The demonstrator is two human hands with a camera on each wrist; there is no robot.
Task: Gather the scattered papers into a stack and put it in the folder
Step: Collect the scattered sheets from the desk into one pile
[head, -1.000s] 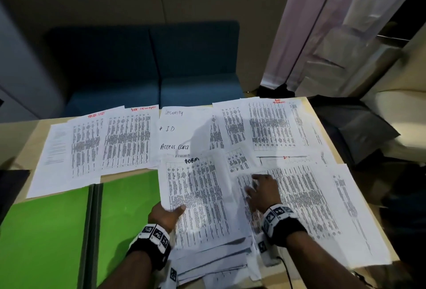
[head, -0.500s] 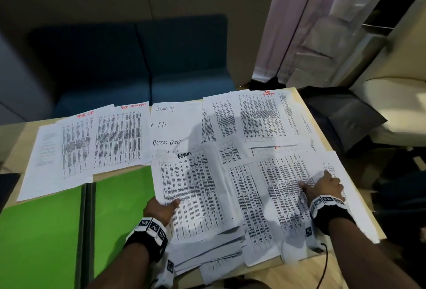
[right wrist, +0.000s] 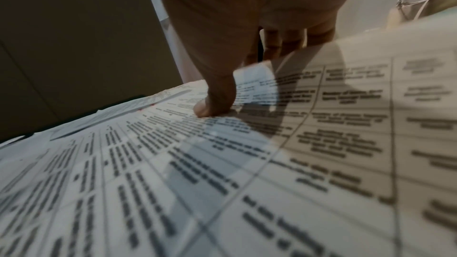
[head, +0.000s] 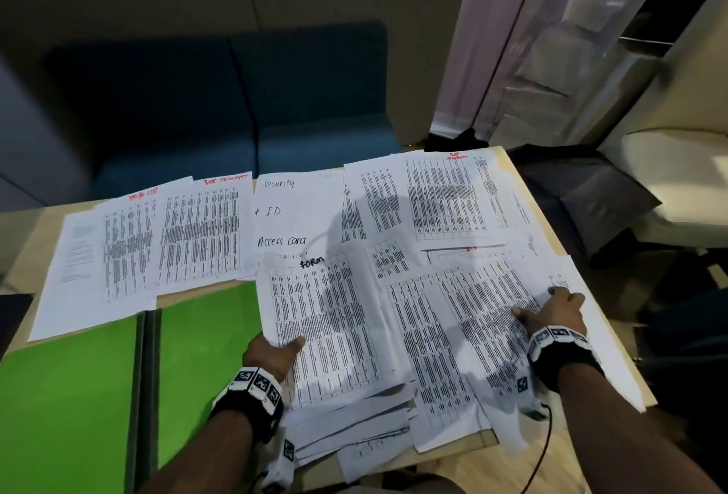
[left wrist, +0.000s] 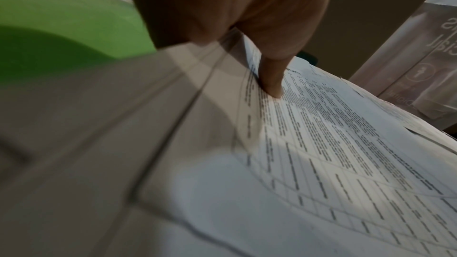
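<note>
Printed white papers cover the wooden table [head: 524, 454]. My left hand [head: 283, 347] grips the left edge of a loose paper stack [head: 335, 336] headed "FORM"; its thumb [left wrist: 272, 85] lies on top. My right hand [head: 535, 302] is near the table's right edge and pinches a printed sheet [head: 484, 320]. The thumb [right wrist: 212, 105] presses down on it while the fingers go behind its raised edge. An open green folder [head: 78, 395] lies at the front left. More sheets [head: 157, 241] lie beyond the folder, a handwritten sheet [head: 291, 213] sits mid-table, and further sheets [head: 445, 198] lie at the far right.
A blue sofa [head: 236, 119] stands behind the table. A cream armchair [head: 669, 178] and a dark bag [head: 583, 198] are to the right. Several sheets hang over the table's front edge [head: 374, 450]. A dark object [head: 12, 308] sits at the left edge.
My right hand has slid from the middle of the papers to the right edge of the table and taken hold of a sheet there. The left hand has kept its hold on the stack.
</note>
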